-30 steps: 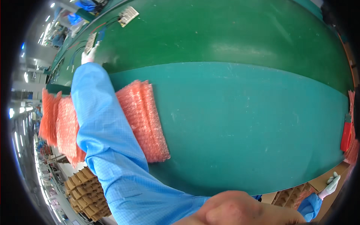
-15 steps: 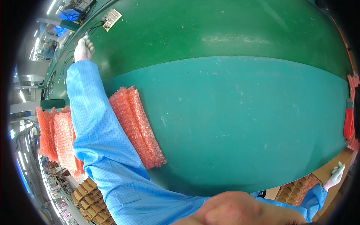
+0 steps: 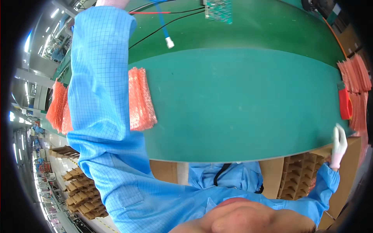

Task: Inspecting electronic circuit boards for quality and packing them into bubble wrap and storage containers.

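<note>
Showing two hands (image 3: 112, 3) (image 3: 339, 146), one circuit board (image 3: 218, 11), one connector (image 3: 169, 42)

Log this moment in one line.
blue-sleeved left hand: at top edge, grip unseen; white-gloved right hand: open, near teal tabletop; green rectangular circuit board: partly out of frame

Gloved hands (image 3: 339, 147), wired circuit board (image 3: 218, 10), green table (image 3: 241, 101)

Left hand (image 3: 112, 3) at upper-left frame edge; cables (image 3: 151, 13) between it and a circuit board (image 3: 218, 12) at top centre. Bubble-wrap stack (image 3: 141, 101) on the workbench (image 3: 233, 105), left of centre, partly behind the left sleeve (image 3: 101, 77). Cardboard dividers (image 3: 296, 178) at lower right; right hand (image 3: 339, 144) above and right of them.
</note>
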Demonstrator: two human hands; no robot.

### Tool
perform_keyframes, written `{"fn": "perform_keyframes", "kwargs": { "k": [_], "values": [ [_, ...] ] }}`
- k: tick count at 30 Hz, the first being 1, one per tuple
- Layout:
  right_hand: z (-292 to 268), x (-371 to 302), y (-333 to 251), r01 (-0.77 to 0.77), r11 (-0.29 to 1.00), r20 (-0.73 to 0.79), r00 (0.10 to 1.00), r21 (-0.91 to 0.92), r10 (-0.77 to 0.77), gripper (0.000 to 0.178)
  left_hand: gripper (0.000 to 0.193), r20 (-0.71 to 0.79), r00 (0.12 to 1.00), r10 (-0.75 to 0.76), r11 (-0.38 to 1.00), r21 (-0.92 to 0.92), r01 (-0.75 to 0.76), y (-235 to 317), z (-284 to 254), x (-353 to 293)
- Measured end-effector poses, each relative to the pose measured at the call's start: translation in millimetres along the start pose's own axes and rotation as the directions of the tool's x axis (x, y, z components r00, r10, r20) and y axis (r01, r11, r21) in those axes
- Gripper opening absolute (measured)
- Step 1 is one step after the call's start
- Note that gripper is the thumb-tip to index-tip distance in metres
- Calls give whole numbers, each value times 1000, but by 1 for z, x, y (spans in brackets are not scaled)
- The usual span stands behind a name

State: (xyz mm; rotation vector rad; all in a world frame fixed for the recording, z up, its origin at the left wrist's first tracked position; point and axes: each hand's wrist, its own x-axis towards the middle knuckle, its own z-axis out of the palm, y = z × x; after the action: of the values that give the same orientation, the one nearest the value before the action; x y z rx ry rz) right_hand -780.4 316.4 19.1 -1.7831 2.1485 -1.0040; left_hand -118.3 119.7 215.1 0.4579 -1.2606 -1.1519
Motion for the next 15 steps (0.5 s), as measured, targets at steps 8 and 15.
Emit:
{"fn": "perform_keyframes", "kwargs": {
  "k": [8, 15],
  "values": [
    [7, 24, -193, 826, 509, -81, 506, -243, -859, 73, 15, 78, 982, -173, 949, 280, 145, -28, 176, -34],
    [98, 28, -265, 247, 816, 647, 509, 522, -568, 35, 14, 237, 879, -413, 814, 529, 240, -40, 265, -97]
  ]
}}
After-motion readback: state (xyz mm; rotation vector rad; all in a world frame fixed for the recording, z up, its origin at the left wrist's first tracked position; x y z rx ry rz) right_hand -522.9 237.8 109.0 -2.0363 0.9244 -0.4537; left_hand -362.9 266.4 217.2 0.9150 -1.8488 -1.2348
